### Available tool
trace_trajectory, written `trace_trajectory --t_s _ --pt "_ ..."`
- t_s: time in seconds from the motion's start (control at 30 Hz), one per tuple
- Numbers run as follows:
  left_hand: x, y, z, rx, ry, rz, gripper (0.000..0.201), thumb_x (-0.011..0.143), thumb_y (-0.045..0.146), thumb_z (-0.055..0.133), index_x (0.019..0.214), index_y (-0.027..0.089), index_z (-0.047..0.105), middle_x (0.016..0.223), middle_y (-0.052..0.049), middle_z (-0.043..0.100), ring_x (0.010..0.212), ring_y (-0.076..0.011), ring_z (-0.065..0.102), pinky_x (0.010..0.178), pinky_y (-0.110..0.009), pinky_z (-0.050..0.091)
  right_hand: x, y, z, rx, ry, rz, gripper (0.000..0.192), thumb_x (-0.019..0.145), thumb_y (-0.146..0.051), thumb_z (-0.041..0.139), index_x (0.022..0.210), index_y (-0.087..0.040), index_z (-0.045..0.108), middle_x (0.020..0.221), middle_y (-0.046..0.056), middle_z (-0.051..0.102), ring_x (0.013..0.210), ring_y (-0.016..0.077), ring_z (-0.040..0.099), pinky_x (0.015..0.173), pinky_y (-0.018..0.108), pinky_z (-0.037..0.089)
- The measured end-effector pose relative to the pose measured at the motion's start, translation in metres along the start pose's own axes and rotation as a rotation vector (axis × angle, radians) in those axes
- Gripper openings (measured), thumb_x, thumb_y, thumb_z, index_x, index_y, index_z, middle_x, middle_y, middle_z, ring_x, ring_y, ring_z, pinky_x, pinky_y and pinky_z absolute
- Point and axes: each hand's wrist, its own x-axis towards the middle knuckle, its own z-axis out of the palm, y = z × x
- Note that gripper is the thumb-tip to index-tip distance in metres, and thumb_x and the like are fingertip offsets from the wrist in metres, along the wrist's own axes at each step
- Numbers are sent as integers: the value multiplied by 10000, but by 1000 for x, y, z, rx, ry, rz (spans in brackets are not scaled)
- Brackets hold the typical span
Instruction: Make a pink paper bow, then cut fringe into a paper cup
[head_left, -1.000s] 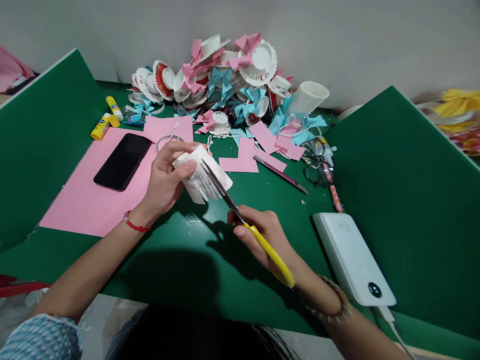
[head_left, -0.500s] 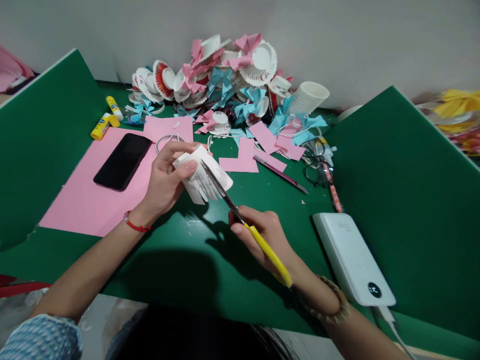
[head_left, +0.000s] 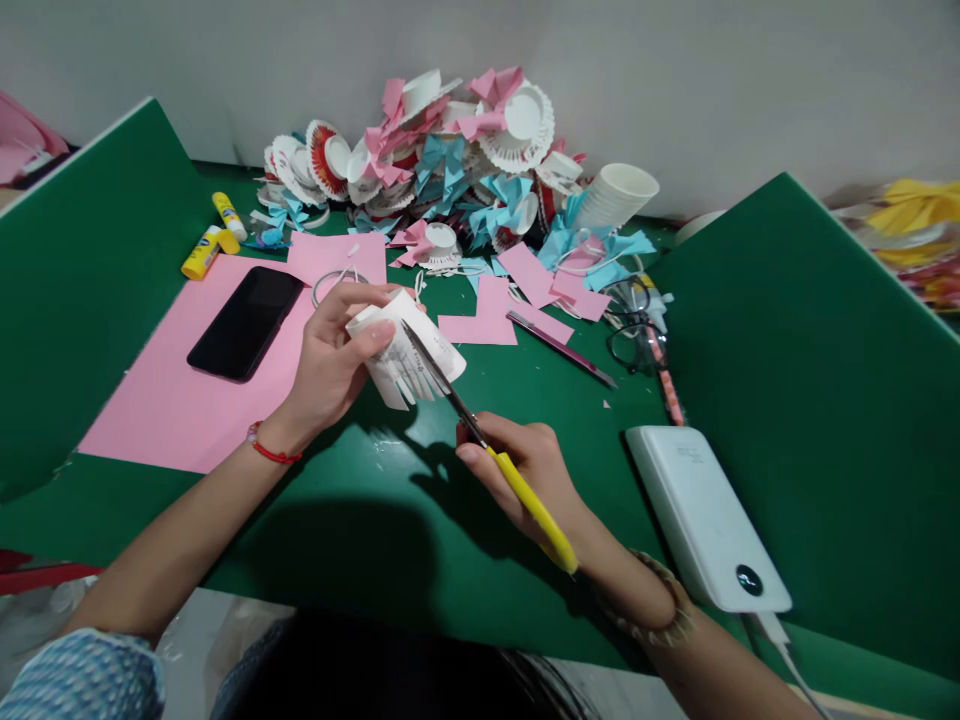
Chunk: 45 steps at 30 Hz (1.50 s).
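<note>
My left hand [head_left: 341,340] grips a white paper cup [head_left: 439,345] tilted on its side above the table. Several narrow strips are cut into the cup's wall and hang from its lower edge. Yellow-handled scissors [head_left: 525,495] are in my right hand [head_left: 536,470], with thumb and fingers around the handles. The scissor blades lie against the cup wall, tips pointing up and left towards my left thumb. Part of the cup is hidden behind my left fingers.
A black phone [head_left: 246,322] lies on pink paper [head_left: 165,400] at left, near yellow glue sticks [head_left: 202,252]. Behind is a heap of cut-cup crafts [head_left: 442,170] beside stacked cups [head_left: 619,195]. Rightward lie a craft knife [head_left: 562,350], glasses [head_left: 634,335] and a white power bank [head_left: 705,515].
The scissor handles have shifted very slightly left and closer together. The cup and my left hand have stayed in place.
</note>
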Motion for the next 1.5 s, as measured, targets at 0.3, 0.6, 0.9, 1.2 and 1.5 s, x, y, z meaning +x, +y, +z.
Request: trace_trajectory --t_s 0.3,0.6,0.9,1.2,1.5 --pt "0 0 -1 30 -2 0 260 690 348 774 841 236 594 964 -3 682 954 -202 673 812 -344 558 1 -1 1 -12 19 -1 406 898 -476 484 609 -193 438 511 -64 288 458 74 221 407 203 224" --pt "0 1 0 21 11 -10 251 682 343 780 827 234 606 952 -5 689 934 -190 677 800 -318 556 1 0 3 -17 42 -18 377 898 -426 499 607 -194 438 506 -65 294 446 71 227 406 205 225" --pt "1 -1 -1 -6 2 -4 221 685 304 776 825 235 620 940 -2 692 942 -189 671 792 -313 554 1 -1 3 -14 48 -18 383 901 -428 496 603 -197 426 506 -67 281 449 73 215 400 207 215" --pt "0 -2 -2 28 5 -2 256 687 325 777 840 223 599 962 -6 677 939 -182 673 778 -293 555 1 2 4 -15 25 8 404 898 -465 502 610 -188 443 507 -70 287 459 71 211 408 201 214" --pt "4 -1 -7 17 68 16 305 680 331 766 875 240 550 975 -11 685 913 -197 689 742 -306 565 3 0 -13 66 -232 42 698 725 -847 400 888 -175 498 605 -43 439 511 97 308 469 227 284"
